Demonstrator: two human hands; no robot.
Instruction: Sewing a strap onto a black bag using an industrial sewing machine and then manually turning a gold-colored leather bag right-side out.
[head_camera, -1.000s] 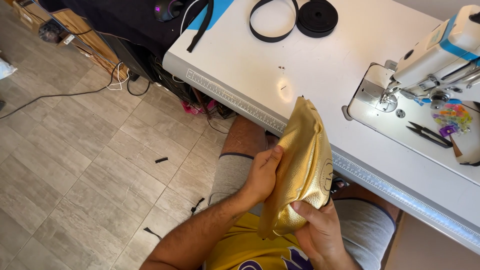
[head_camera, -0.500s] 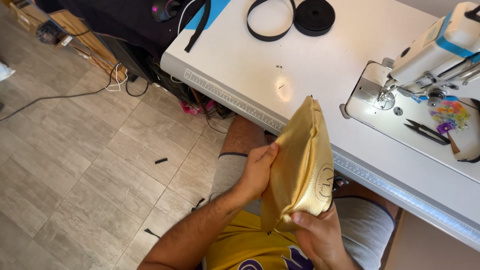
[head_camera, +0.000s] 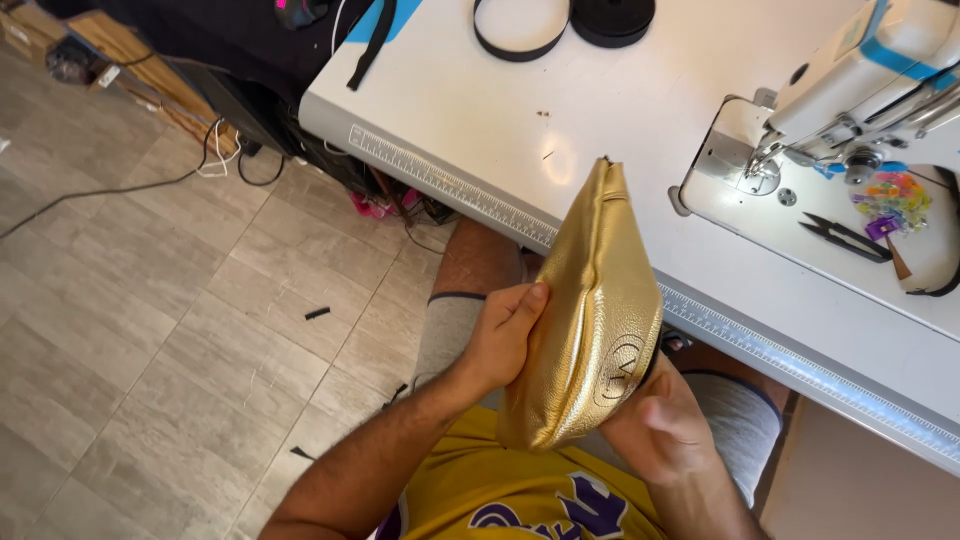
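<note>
Yellow jersey (head_camera: 490, 490), grey shorts (head_camera: 735, 420)

White table (head_camera: 640, 110) w/ ruler edge, sewing machine (head_camera: 860, 90), black strap rolls (head_camera: 610, 15), snips (head_camera: 845, 237)

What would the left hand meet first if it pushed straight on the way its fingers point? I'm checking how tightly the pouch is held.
The left hand already rests its fingertips on the gold pouch, so it would press into that first. The right hand holds the pouch's far side, though depth is hard to judge.

Sewing machine (head_camera: 860, 90) cut off right
</note>
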